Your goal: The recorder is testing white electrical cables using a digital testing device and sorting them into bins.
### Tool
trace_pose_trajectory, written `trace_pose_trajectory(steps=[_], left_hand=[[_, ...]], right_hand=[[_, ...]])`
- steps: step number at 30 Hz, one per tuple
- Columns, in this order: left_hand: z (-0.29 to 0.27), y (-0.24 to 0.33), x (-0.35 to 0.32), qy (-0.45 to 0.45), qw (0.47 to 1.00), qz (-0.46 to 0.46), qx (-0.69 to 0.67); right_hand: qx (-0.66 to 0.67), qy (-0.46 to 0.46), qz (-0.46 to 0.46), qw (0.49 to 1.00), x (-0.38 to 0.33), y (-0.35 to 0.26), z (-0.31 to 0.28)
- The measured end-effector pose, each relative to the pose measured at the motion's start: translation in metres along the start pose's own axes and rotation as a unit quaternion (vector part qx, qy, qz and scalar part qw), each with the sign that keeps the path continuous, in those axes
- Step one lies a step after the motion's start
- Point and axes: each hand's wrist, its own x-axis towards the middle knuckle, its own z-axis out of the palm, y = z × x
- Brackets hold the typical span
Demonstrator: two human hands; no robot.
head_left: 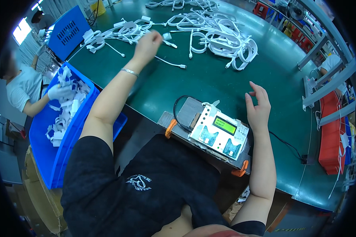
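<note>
My left hand (pixel 147 48) is stretched out over the far left of the table, its fingers curled beside a loose pile of white cables (pixel 132 31). What it holds, if anything, is hidden. A white cable end (pixel 174 64) lies just right of that hand, and a white connector (pixel 167 36) is close to its fingertips. My right hand (pixel 258 104) is open, fingers apart, above the table at the right of a white cable tester (pixel 209 136). The tester has a lit green display (pixel 224 125) and two circuit boards showing in its face.
Bundled white cables (pixel 235 43) cover the green table's far middle. Orange clamps (pixel 171 128) grip the table's near edge. At left, a co-worker's gloved hand (pixel 61 92) reaches into a blue bin (pixel 47 166) of white pieces. A red crate (pixel 329 134) stands right, by metal frames.
</note>
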Motion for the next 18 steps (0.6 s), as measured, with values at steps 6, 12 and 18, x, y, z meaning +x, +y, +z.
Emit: trace_pose_trajectory(steps=[6, 12, 18], left_hand=[[-0.096, 0.134, -0.02, 0.123, 0.937, 0.179, -0.275], [-0.075, 0.182, -0.131, -0.032, 0.907, 0.33, -0.258], [-0.082, 0.099, -0.169, 0.032, 0.99, -0.003, -0.134]], right_hand=[[0.142, -0.017, 0.045, 0.989, -0.002, -0.018, -0.011], [0.345, -0.183, -0.102, 0.915, -0.017, -0.119, -0.014], [0.531, -0.164, 0.012, 0.831, -0.06, -0.123, -0.041]])
